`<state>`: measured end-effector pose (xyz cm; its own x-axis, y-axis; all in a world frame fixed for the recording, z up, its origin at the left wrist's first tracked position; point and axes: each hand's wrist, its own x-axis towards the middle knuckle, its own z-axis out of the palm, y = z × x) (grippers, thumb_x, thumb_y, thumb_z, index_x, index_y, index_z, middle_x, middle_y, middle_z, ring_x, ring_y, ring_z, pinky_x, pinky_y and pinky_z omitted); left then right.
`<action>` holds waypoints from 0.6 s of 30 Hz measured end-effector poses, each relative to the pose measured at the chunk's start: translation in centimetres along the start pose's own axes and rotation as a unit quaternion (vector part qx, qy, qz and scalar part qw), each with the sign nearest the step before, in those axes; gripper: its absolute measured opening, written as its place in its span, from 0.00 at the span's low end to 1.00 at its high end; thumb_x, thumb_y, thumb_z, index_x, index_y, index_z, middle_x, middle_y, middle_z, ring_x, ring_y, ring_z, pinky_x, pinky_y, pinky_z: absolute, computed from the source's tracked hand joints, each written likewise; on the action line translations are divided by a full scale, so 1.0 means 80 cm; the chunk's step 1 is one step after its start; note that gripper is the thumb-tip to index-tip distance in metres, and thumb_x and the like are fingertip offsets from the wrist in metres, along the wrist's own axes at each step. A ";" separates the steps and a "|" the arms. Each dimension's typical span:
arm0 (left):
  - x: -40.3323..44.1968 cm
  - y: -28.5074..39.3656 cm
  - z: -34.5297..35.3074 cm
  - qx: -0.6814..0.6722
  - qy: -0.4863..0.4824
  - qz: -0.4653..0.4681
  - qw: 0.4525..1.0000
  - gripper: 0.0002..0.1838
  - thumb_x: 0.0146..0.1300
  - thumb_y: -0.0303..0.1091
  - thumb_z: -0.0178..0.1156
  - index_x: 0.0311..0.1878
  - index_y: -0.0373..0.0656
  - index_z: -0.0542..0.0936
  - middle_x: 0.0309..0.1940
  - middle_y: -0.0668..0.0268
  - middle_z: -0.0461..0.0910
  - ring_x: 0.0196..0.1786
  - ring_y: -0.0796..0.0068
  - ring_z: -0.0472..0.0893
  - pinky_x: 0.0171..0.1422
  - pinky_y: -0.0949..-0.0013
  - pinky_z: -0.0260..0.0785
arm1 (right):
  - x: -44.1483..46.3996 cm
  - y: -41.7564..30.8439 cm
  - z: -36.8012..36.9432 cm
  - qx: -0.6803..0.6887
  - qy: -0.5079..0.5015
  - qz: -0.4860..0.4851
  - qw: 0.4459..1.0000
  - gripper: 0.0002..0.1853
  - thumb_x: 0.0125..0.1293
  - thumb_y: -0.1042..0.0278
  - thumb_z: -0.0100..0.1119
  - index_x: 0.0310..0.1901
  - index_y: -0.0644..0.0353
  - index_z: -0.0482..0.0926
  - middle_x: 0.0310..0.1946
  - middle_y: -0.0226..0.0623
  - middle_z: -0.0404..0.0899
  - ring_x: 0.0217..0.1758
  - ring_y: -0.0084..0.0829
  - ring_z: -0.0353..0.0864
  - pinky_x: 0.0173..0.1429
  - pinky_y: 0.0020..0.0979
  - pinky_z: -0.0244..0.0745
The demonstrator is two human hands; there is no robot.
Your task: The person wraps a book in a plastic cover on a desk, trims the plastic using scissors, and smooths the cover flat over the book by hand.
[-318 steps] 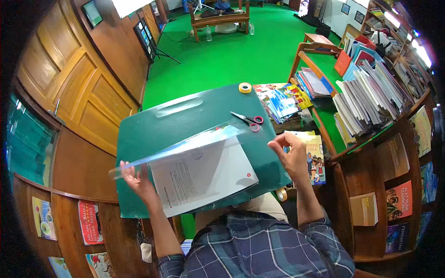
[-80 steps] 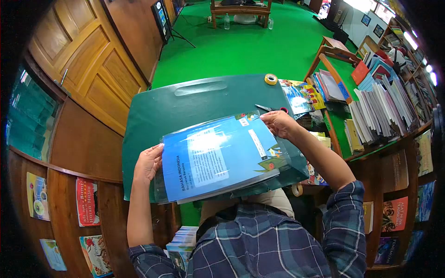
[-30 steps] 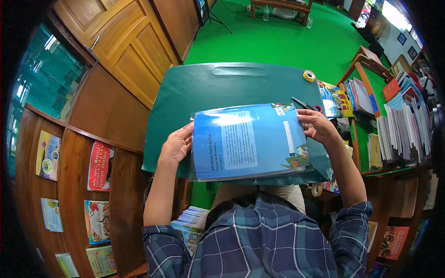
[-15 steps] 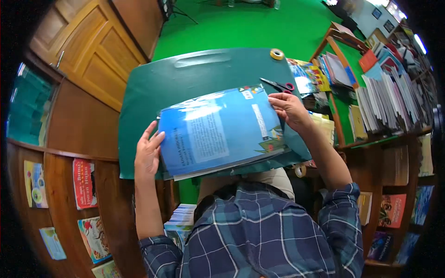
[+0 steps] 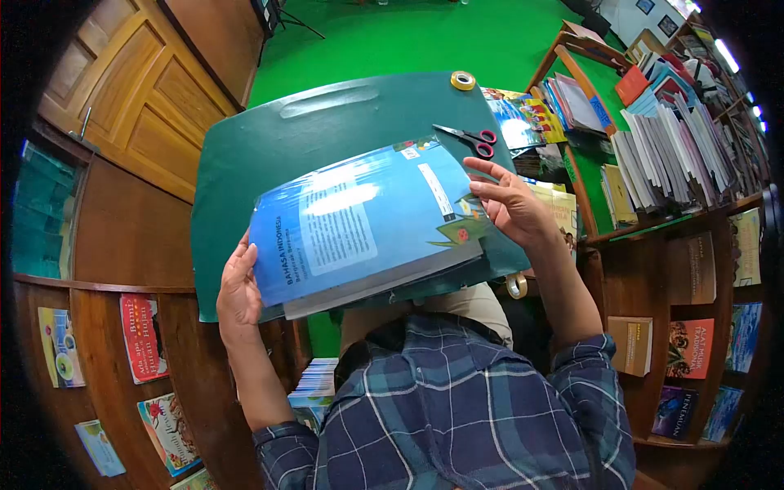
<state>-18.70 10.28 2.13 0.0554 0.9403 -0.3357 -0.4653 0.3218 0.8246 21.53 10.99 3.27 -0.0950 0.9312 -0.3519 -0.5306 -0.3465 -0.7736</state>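
Observation:
A blue book [image 5: 384,233] in a shiny clear cover is tilted at the near side of the green table, its page edges towards me. My left hand [image 5: 239,282] is closed on the book's left edge, thumb on top and the other fingers partly hidden. At the right edge, my right hand [image 5: 516,204] grips the side near the printed leaves, its upper fingers fairly straight. Scissors [image 5: 474,140] with dark red-and-black handles lie just beyond the book, close to my right hand.
A tape roll [image 5: 462,80] rests at the far right corner of the table [image 5: 237,163]. Another tape roll [image 5: 516,285] is low at the right. Shelves with papers [image 5: 670,155] stand right, a wooden door [image 5: 151,90] left, and books on racks either side.
The book's near edge has tipped up, showing more of its pages. My left hand has closed onto the left edge. The whole view has shifted slightly.

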 end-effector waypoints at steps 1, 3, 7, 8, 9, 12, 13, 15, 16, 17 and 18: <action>-0.002 0.000 -0.002 -0.022 0.001 0.008 1.000 0.27 0.66 0.27 0.57 0.66 0.33 0.64 0.56 0.54 0.76 0.49 0.74 0.80 0.52 0.79 0.72 | -0.001 0.002 0.001 0.018 0.002 -0.013 1.000 0.23 0.60 0.81 0.61 0.58 0.66 0.70 0.52 0.41 0.73 0.48 0.28 0.76 0.54 0.26 0.74; -0.007 -0.002 -0.001 -0.013 -0.006 0.015 1.000 0.28 0.65 0.27 0.57 0.67 0.33 0.63 0.57 0.54 0.75 0.50 0.73 0.80 0.53 0.78 0.72 | -0.005 0.005 -0.001 0.004 0.007 -0.020 1.000 0.24 0.60 0.81 0.61 0.59 0.66 0.69 0.52 0.41 0.73 0.49 0.28 0.75 0.55 0.26 0.73; -0.020 -0.002 0.007 0.022 -0.017 0.040 0.999 0.30 0.65 0.28 0.58 0.68 0.31 0.61 0.61 0.52 0.72 0.54 0.71 0.79 0.56 0.76 0.71 | -0.012 0.014 -0.002 -0.033 0.016 -0.038 0.999 0.27 0.59 0.82 0.60 0.61 0.66 0.67 0.51 0.41 0.74 0.54 0.28 0.73 0.57 0.25 0.72; -0.024 -0.001 0.012 0.038 -0.032 0.050 0.998 0.33 0.64 0.29 0.59 0.69 0.31 0.59 0.62 0.51 0.71 0.56 0.69 0.78 0.57 0.75 0.71 | -0.016 0.013 -0.002 -0.031 0.012 -0.042 0.999 0.27 0.59 0.82 0.60 0.61 0.66 0.66 0.51 0.42 0.73 0.54 0.28 0.73 0.57 0.25 0.72; -0.027 0.000 0.016 0.054 -0.046 0.060 0.996 0.35 0.63 0.30 0.60 0.70 0.30 0.57 0.63 0.50 0.70 0.57 0.68 0.78 0.58 0.74 0.71 | -0.020 0.013 -0.001 -0.030 0.006 -0.046 0.998 0.28 0.59 0.82 0.59 0.62 0.66 0.66 0.52 0.42 0.73 0.55 0.27 0.72 0.57 0.24 0.72; -0.035 0.006 0.014 0.086 -0.067 0.080 0.991 0.40 0.61 0.33 0.62 0.71 0.30 0.54 0.64 0.48 0.67 0.59 0.65 0.77 0.60 0.72 0.71 | -0.028 0.012 0.005 -0.027 -0.009 -0.051 0.998 0.28 0.60 0.83 0.59 0.63 0.65 0.65 0.53 0.43 0.72 0.57 0.27 0.71 0.57 0.22 0.71; -0.035 0.009 0.008 0.082 -0.090 0.075 0.990 0.42 0.59 0.34 0.63 0.72 0.30 0.52 0.65 0.47 0.66 0.60 0.63 0.76 0.60 0.71 0.71 | -0.029 0.012 0.007 -0.021 -0.012 -0.061 0.998 0.28 0.60 0.83 0.58 0.63 0.65 0.65 0.53 0.43 0.72 0.56 0.27 0.71 0.57 0.23 0.72; -0.032 0.014 -0.004 0.072 -0.138 0.063 0.986 0.47 0.57 0.36 0.65 0.73 0.31 0.49 0.67 0.46 0.63 0.61 0.60 0.75 0.61 0.69 0.71 | -0.033 0.011 0.011 -0.011 -0.015 -0.085 0.996 0.28 0.60 0.84 0.57 0.63 0.65 0.65 0.54 0.43 0.71 0.55 0.27 0.72 0.56 0.23 0.72; -0.031 0.015 -0.007 0.067 -0.163 0.056 0.983 0.49 0.56 0.38 0.66 0.74 0.32 0.47 0.67 0.45 0.62 0.62 0.58 0.74 0.61 0.67 0.72 | -0.035 0.010 0.012 -0.006 -0.016 -0.097 0.995 0.28 0.60 0.84 0.57 0.63 0.65 0.65 0.55 0.44 0.70 0.55 0.27 0.72 0.56 0.23 0.72; -0.031 0.014 -0.008 0.067 -0.162 0.058 0.983 0.49 0.56 0.38 0.66 0.74 0.32 0.47 0.67 0.45 0.62 0.62 0.58 0.74 0.61 0.67 0.72 | -0.037 0.009 0.012 -0.006 -0.018 -0.097 0.995 0.28 0.60 0.84 0.57 0.63 0.65 0.65 0.55 0.44 0.70 0.55 0.27 0.72 0.56 0.23 0.72; -0.030 0.013 -0.008 0.051 -0.161 0.063 0.984 0.50 0.55 0.38 0.66 0.74 0.33 0.47 0.67 0.44 0.62 0.62 0.57 0.74 0.60 0.67 0.72 | -0.037 0.008 0.013 -0.004 -0.016 -0.099 0.995 0.28 0.60 0.84 0.57 0.63 0.64 0.65 0.55 0.44 0.70 0.55 0.28 0.72 0.56 0.24 0.72</action>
<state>-19.83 8.31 3.48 0.2883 0.9542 -0.0801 -0.3961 0.1950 0.8973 20.58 8.11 4.41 -0.0160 0.9844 -0.1750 -0.5347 -0.1563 -0.8305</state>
